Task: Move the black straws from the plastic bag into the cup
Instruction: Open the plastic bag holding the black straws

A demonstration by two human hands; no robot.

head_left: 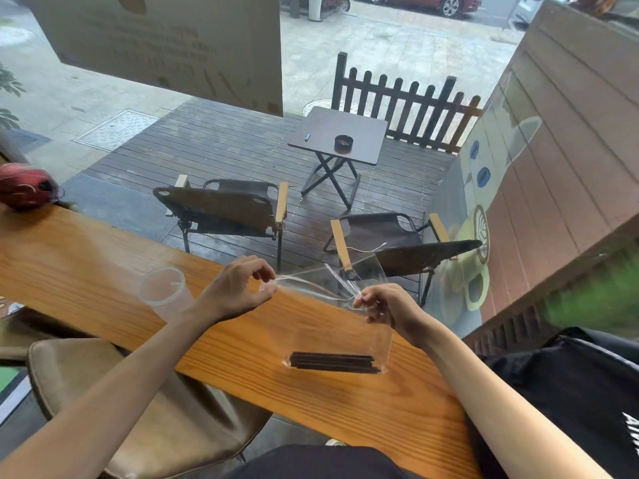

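Black straws (334,362) crosswise in bag (340,331)

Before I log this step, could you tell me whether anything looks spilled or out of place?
Nothing stands out: the straws lie inside the bag, held by both hands, and the cup stands upright.

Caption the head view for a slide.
Both hands pull open a clear plastic bag of black straws beside an empty cup.

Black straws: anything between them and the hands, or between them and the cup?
Yes: the black straws lie sealed inside the clear plastic bag, whose top the left hand and right hand pinch. The cup stands open behind the left forearm; only that arm crosses the path.
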